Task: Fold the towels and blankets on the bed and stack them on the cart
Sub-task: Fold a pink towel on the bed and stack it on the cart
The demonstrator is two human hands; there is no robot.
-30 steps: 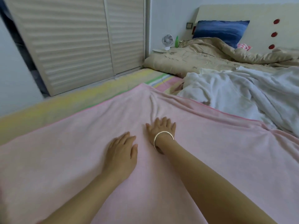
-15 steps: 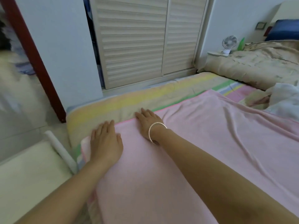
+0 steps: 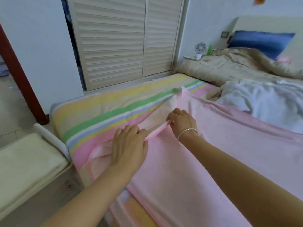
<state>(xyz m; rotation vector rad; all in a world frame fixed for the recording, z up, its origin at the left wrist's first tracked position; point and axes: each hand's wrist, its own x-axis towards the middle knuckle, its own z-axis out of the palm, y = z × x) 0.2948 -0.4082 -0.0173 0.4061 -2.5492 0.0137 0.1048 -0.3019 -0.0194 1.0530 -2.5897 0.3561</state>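
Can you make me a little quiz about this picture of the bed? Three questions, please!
1. True or false: the left hand and the right hand both pinch the edge of the pink blanket.
2. Which wrist wears the bracelet? A) left B) right C) both
3. Fill in: the crumpled blanket lying beyond the pink one is ____.
Key: 1 true; 2 B; 3 white.
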